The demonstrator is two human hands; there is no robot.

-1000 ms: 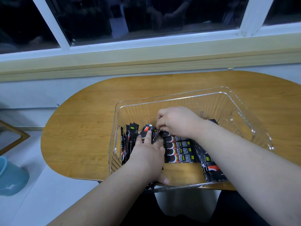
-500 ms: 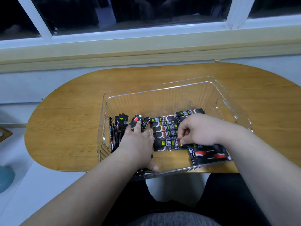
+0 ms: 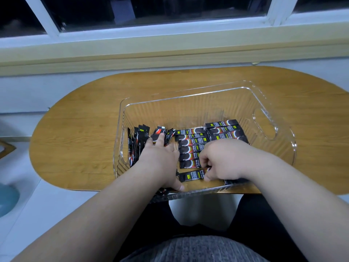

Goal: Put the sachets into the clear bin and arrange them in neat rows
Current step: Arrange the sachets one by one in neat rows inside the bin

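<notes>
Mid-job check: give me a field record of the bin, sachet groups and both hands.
bin: clear bin on wooden table
left group: upright sachets by left wall
middle group: flat row of sachets
right group: flat stack
left hand: fingers straight on upright sachets
right hand: pinches near sachet at row's near end

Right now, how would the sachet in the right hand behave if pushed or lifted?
Probably light: the right hand merely pinches the sachet. It likely slides easily, lying flat on the smooth floor of the clear bin. It is possibly floppy: the upright sachets by the left hand lean and splay.
</notes>
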